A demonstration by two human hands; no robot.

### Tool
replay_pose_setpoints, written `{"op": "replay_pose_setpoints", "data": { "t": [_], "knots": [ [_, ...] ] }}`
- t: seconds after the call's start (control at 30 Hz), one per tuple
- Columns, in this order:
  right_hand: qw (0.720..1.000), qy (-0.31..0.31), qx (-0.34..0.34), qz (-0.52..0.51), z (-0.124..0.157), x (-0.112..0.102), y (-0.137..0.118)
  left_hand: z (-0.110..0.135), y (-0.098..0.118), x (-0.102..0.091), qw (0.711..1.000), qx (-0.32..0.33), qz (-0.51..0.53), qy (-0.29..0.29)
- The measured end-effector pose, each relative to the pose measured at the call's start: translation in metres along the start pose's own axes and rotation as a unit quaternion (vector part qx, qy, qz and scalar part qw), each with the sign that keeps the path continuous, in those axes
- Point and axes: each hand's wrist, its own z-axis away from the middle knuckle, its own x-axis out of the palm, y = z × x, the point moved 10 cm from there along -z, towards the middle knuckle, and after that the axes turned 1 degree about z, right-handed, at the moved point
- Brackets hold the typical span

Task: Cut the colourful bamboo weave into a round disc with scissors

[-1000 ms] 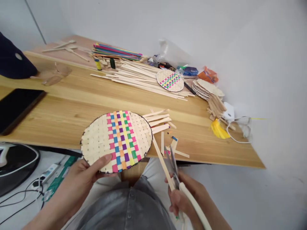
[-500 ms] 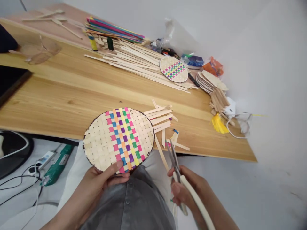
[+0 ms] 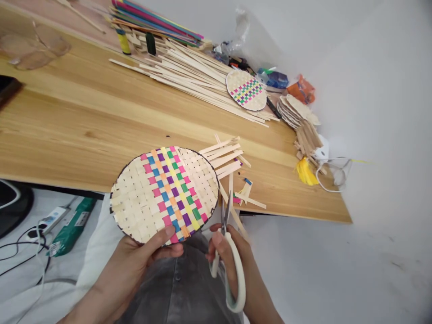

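Note:
My left hand [image 3: 148, 252] grips the lower edge of an oval woven fan [image 3: 135, 198], thumb on top and fingers beneath. Pink, blue, orange, purple, yellow and green strips cross its pale weave, and a dark edging runs round it. Several pale strip ends [image 3: 224, 155] stick out at its upper right. In my right hand [image 3: 232, 252] are white-handled scissors [image 3: 238, 274], their blades slightly apart and pointing up beside the fan's right edge. One long loose strip [image 3: 236, 216] passes behind the blades. Whether the blades touch that strip I cannot tell.
Cut scraps [image 3: 249, 198] lie near the front edge of the wooden table [image 3: 67, 135]. Farther back are bundled pale strips [image 3: 189, 81], coloured strips [image 3: 158, 22] and a smaller woven oval [image 3: 246, 90]. At the right are stacked pale ovals [image 3: 293, 110] and a yellow tassel [image 3: 306, 172].
My right hand has brought the scissors left, close to the fan's right edge, and turned them more upright. My left hand keeps its hold on the fan. The view has shifted slightly.

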Motion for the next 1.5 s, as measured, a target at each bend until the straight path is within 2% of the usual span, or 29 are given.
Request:
{"op": "replay_pose_setpoints", "data": {
  "t": [0.07, 0.2, 0.37, 0.6, 0.87, 1.1, 1.3, 1.5],
  "knots": [
    [1.0, -0.011, -0.016, -0.008, 0.001, 0.007, -0.003, -0.001, 0.002, 0.001, 1.0, 0.002, -0.006, -0.001],
    [0.999, -0.032, 0.0, -0.014, -0.002, 0.015, -0.004, -0.003, 0.002, 0.004, 1.0, 0.001, -0.021, -0.022],
    [0.999, 0.016, -0.013, 0.027, -0.013, 0.005, -0.018, -0.001, -0.001, 0.009, 0.999, -0.002, -0.019, -0.051],
    [0.995, 0.029, -0.061, 0.07, -0.022, 0.001, -0.036, -0.002, 0.003, 0.005, 0.997, 0.016, -0.048, -0.053],
    [0.995, 0.027, -0.049, 0.078, -0.027, 0.002, -0.029, -0.003, 0.001, 0.003, 0.995, 0.024, -0.056, -0.075],
    [0.999, 0.034, -0.014, -0.002, -0.032, 0.0, -0.009, -0.007, -0.003, -0.001, 0.996, 0.012, -0.052, -0.07],
    [0.999, 0.037, -0.027, 0.02, -0.032, -0.004, -0.014, -0.008, 0.0, -0.003, 0.996, 0.025, -0.053, -0.072],
    [0.998, 0.048, -0.006, 0.04, -0.033, -0.006, -0.007, -0.008, -0.003, -0.006, 0.996, 0.021, -0.052, -0.073]
  ]
}}
